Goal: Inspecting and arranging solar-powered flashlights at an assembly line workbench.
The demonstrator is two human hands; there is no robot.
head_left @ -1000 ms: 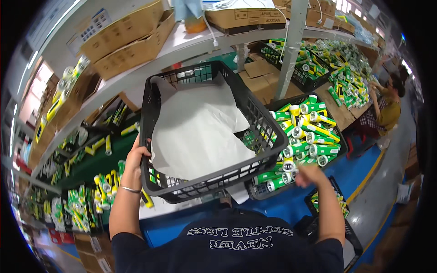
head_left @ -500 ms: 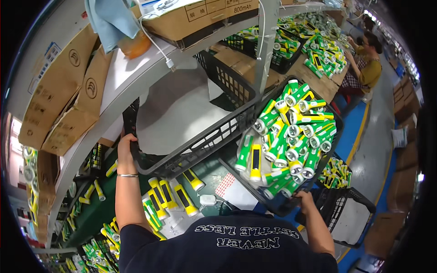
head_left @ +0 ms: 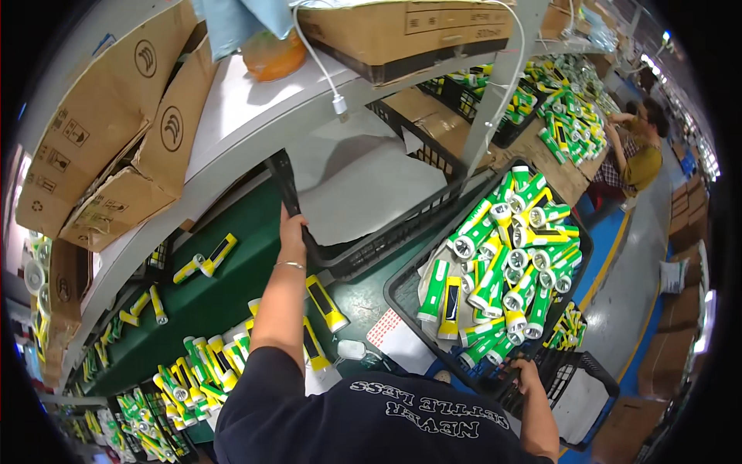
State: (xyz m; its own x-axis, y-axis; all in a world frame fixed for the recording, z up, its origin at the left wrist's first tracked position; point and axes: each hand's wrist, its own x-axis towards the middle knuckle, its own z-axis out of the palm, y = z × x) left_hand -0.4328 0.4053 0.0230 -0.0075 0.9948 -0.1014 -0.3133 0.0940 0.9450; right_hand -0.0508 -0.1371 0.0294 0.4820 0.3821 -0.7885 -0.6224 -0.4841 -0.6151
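My left hand (head_left: 293,234) is closed around the left end of a black plastic crate (head_left: 363,263), which has a pale sheet lining (head_left: 363,193) and no flashlights in it. To its right sits a second black crate (head_left: 410,313), heaped with green, yellow and white flashlights (head_left: 502,263). The fingers of my right hand (head_left: 529,373) grip this crate's near rim. Several loose flashlights (head_left: 326,304) lie on the bench below my left forearm, beside a small white charger (head_left: 352,349) and a sheet with red marks (head_left: 386,329).
A grey shelf (head_left: 239,116) crosses above the bench, bearing cardboard boxes (head_left: 402,35). At left a green belt (head_left: 224,271) carries flashlights. Another lined black crate (head_left: 576,394) stands low at right. A co-worker (head_left: 638,151) sits at the far right beside a flashlight pile (head_left: 572,120).
My left hand and the lined crate have shifted right and away, showing more green belt at left. My right hand still grips the full crate. The whole view has also swung slightly.
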